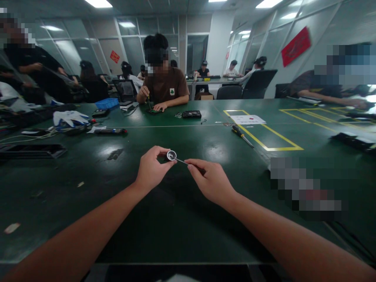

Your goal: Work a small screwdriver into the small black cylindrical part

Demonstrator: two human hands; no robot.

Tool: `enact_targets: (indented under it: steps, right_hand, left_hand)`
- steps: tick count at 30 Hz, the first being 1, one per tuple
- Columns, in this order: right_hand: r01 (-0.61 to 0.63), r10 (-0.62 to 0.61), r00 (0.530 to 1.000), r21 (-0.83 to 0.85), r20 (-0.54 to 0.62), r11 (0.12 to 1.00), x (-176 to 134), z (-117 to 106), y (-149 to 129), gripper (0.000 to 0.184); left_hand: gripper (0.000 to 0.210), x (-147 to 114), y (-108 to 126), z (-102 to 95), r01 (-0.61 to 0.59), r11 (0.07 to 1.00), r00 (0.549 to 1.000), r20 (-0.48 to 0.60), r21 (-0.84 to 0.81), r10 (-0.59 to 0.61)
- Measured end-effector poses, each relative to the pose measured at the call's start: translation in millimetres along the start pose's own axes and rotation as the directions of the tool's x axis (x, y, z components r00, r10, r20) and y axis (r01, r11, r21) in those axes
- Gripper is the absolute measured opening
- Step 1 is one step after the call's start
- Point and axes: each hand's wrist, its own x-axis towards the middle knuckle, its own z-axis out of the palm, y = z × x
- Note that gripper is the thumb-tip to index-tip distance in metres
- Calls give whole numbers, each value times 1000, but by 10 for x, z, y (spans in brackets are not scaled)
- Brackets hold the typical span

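Between the thumb and fingers of my left hand (152,166) is a small round part (171,156) with a pale rim and a dark inside, its open face turned toward me. My right hand (212,179) pinches a thin metal tool (182,161), whose shaft reaches left to the edge of the round part. Whether the tip sits inside the part or only against its rim I cannot tell. The tool's handle is mostly hidden in my right fingers. Both hands are held above the green table (176,231).
A screwdriver (242,136) lies to the right, near yellow tape (283,149) and a paper sheet (248,119). At left are gloves (70,118), a blue tray (107,103), a pen-like tool (110,131) and cables. Across the table, a person (166,84) works near a black device (192,114).
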Motion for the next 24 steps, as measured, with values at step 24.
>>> enact_targets:
  steps: [24]
  right_hand:
    - [19, -18, 999, -30, 28, 999, 15, -44, -4, 30]
  left_hand:
    - [24, 10, 18, -16, -142, 988, 990, 32, 63, 140]
